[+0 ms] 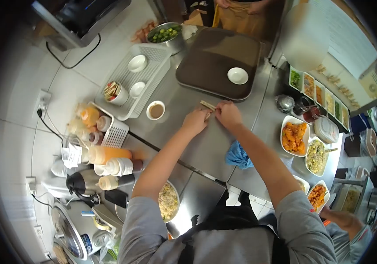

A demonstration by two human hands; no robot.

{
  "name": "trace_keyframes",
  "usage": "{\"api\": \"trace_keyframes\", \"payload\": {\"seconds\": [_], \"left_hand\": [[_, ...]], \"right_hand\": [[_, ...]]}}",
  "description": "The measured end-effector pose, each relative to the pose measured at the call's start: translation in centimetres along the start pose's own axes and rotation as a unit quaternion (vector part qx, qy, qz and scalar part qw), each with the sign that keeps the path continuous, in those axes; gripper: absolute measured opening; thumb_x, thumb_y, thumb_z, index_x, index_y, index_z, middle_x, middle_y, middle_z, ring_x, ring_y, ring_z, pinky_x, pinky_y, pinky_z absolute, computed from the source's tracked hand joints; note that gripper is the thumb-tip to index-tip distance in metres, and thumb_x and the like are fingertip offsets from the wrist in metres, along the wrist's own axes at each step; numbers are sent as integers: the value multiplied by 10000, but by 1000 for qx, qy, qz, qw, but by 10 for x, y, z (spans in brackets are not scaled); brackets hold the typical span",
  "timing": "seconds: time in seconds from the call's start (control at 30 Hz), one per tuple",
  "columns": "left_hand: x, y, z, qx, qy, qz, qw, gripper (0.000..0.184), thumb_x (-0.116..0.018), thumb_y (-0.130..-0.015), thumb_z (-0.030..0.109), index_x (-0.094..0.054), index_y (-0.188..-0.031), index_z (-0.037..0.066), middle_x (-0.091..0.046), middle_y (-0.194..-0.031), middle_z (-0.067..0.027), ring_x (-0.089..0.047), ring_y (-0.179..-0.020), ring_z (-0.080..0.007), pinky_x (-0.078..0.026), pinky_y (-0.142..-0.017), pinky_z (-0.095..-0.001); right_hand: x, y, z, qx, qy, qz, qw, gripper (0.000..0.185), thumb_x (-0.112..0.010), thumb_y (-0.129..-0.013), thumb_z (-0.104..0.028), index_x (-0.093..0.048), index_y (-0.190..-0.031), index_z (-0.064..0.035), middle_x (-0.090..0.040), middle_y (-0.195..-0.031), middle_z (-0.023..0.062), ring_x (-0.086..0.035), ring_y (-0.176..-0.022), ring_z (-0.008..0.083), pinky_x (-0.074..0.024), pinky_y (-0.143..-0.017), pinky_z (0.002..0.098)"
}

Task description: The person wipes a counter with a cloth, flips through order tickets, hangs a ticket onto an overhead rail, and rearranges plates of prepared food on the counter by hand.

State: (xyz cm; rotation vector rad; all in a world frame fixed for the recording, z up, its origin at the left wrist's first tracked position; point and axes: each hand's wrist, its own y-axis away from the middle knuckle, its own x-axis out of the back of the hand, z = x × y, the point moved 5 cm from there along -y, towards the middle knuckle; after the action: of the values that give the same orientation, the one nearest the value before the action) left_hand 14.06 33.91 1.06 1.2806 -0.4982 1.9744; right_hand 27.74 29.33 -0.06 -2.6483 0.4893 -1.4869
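Over the steel counter, my left hand (196,120) and my right hand (229,114) are close together, both with curled fingers. A short pale stick-like thing (208,105), perhaps wrapped chopsticks, pokes out between them; the fingers hide the rest of it. Just beyond is a brown tray (206,57) bearing a small white bowl (237,75). A white cup of brown sauce (156,110) stands left of my left hand. Below my right forearm lies a crumpled blue cloth (239,155).
On the left, a grey basket (155,66) holds small bowls, with sauce bottles (109,155) nearer me. To the right are dishes of orange-glazed food (294,137) and fried rice (316,156). One person's hands (255,7) show across the counter; another's arm (344,220) reaches in at lower right.
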Motion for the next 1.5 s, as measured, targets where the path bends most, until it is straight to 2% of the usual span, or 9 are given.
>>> {"api": "trace_keyframes", "payload": {"seconds": [0.23, 0.47, 0.53, 0.67, 0.9, 1.07, 1.33, 1.47, 1.5], "left_hand": [[-6, 24, 25, 90, -60, -45, 993, 535, -710, -666, 161, -462, -1128, 54, -624, -964, -192, -610, -907, -368, -499, -779, -458], [2, 49, 20, 120, -96, -71, 986, 202, -660, -724, 158, -632, -885, 39, -625, -932, -165, -609, -877, -362, -491, -755, -450], [14, 56, 20, 106, -62, -26, 992, 184, -645, -746, 177, -643, -850, 26, -623, -896, -165, -609, -836, -364, -487, -734, -444], [39, 82, 27, 74, 70, 38, 994, 193, -654, -764, 184, -666, -873, 24, -617, -843, -167, -613, -759, -330, -488, -699, -396], [61, 126, 87, 173, 352, 13, 920, 196, -693, -794, 101, -664, -964, 9, -643, -801, -65, -628, -698, -111, -502, -604, -250], [48, 127, 136, 144, 558, 106, 810, 421, -639, -826, 39, -467, -1210, 32, -627, -782, -59, -633, -703, -135, -546, -596, -238], [19, 100, 218, 124, 638, 123, 750, 463, -610, -856, 46, -363, -1243, 106, -639, -808, -98, -643, -726, -139, -545, -585, -232], [-7, 77, 244, 129, 702, 130, 689, 373, -611, -884, 142, -384, -1178, 114, -636, -835, -103, -636, -678, -127, -530, -554, -220], [-15, 68, 253, 125, 720, 133, 670, 368, -617, -881, 150, -389, -1169, 117, -635, -832, -97, -632, -665, -118, -525, -545, -216]], "right_hand": [[2, 8, -15, -20, 14, -20, 1000, 226, -648, -743, -226, -653, -926, -94, -628, -948, 124, -609, -900, 317, -494, -797, 428], [11, 12, 13, -29, -60, -8, 998, 180, -634, -753, -217, -678, -850, -72, -649, -790, 131, -635, -785, 310, -518, -711, 423], [91, 25, 16, 59, -180, 110, 976, 149, -634, -748, -177, -679, -817, -52, -646, -700, 140, -643, -693, 306, -524, -662, 404], [243, 39, 87, -74, -181, 121, 973, 140, -663, -759, -103, -694, -883, -48, -655, -700, 75, -603, -633, 104, -495, -593, 269], [472, 79, 284, -86, 138, 302, 939, 179, -679, -782, -160, -699, -922, -51, -667, -834, 117, -623, -738, 240, -500, -695, 340], [464, 64, 327, -65, 245, 216, 943, 154, -669, -747, -136, -695, -870, -47, -652, -829, 92, -560, -827, 275, -477, -751, 383], [438, 36, 367, -114, 299, 179, 930, 167, -683, -729, -119, -668, -887, -67, -621, -835, 85, -540, -844, 301, -469, -752, 416], [411, 71, 271, 66, 191, 288, 936, 377, -728, -737, -198, -608, -1082, -103, -606, -847, 109, -573, -788, 238, -481, -694, 378], [380, 79, 253, -118, -65, 123, 983, 399, -735, -760, -244, -611, -1096, -68, -641, -874, 89, -604, -738, 178, -491, -656, 321]]}}
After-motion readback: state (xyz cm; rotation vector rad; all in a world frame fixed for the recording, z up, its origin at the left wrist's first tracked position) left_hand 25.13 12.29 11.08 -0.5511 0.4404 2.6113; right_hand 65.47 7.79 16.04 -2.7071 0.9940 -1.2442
